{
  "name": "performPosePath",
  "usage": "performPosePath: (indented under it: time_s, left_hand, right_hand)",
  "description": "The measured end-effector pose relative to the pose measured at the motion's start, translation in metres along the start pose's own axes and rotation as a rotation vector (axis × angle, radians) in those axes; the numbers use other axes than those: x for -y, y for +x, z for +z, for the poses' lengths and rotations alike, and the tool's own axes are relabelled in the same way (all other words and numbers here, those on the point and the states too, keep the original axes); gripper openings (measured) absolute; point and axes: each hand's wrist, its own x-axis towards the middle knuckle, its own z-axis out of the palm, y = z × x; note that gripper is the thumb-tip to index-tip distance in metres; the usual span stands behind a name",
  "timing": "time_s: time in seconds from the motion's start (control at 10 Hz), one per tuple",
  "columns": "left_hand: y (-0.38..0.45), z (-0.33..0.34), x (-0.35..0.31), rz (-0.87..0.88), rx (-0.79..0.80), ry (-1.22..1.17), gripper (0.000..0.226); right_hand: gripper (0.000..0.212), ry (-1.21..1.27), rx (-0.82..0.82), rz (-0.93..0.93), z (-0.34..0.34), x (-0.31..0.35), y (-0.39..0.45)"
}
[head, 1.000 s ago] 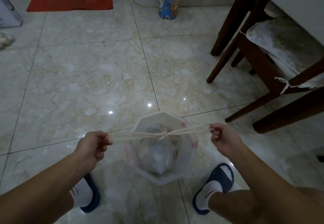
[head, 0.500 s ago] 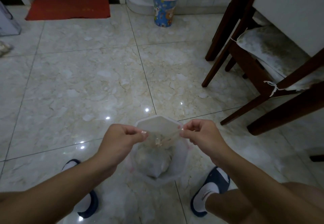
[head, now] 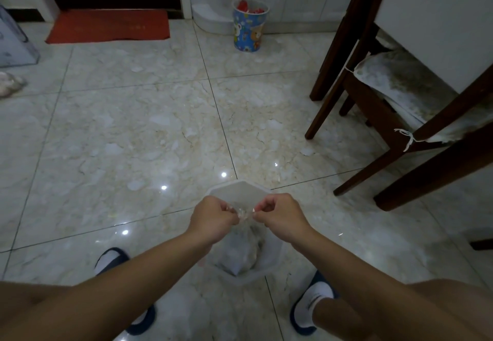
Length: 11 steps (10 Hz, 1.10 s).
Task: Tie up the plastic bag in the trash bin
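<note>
now the left hand (head: 213, 219) is pinched shut on one strand of the plastic bag (head: 241, 250), which sits inside the white trash bin (head: 234, 194) on the floor between the feet; the right hand (head: 280, 214) pinches the other strand, knuckles nearly touching. thin plastic could tear or slip loose if yanked. a second ago the hands were spread wide, strands taut.
</note>
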Motion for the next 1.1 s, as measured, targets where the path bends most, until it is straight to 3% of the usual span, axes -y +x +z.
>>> performPosePath:
  time_s: [0.3,0.4,0.6,0.7,1.1]
  left_hand:
    - [-0.001,-0.014,-0.031,0.159,0.047,0.591,0.015]
    - [-0.002,-0.020,-0.035,0.224,0.014,0.730,0.035]
    - [-0.001,-0.034,-0.042,0.251,0.077,0.773,0.030]
    - [-0.001,-0.041,-0.044,0.263,0.084,0.757,0.049]
    - [-0.033,-0.084,-0.080,0.524,-0.031,0.947,0.049]
  right_hand:
    - [0.009,-0.061,0.023,-0.029,-0.012,0.010,0.001]
    - [0.014,-0.084,0.021,-0.047,-0.019,0.014,0.000]
    - [0.021,-0.137,0.011,-0.089,-0.033,0.022,-0.001]
    - [0.022,-0.160,0.008,-0.093,-0.039,0.028,-0.003]
    - [0.036,-0.538,0.108,-0.213,-0.075,0.072,-0.029]
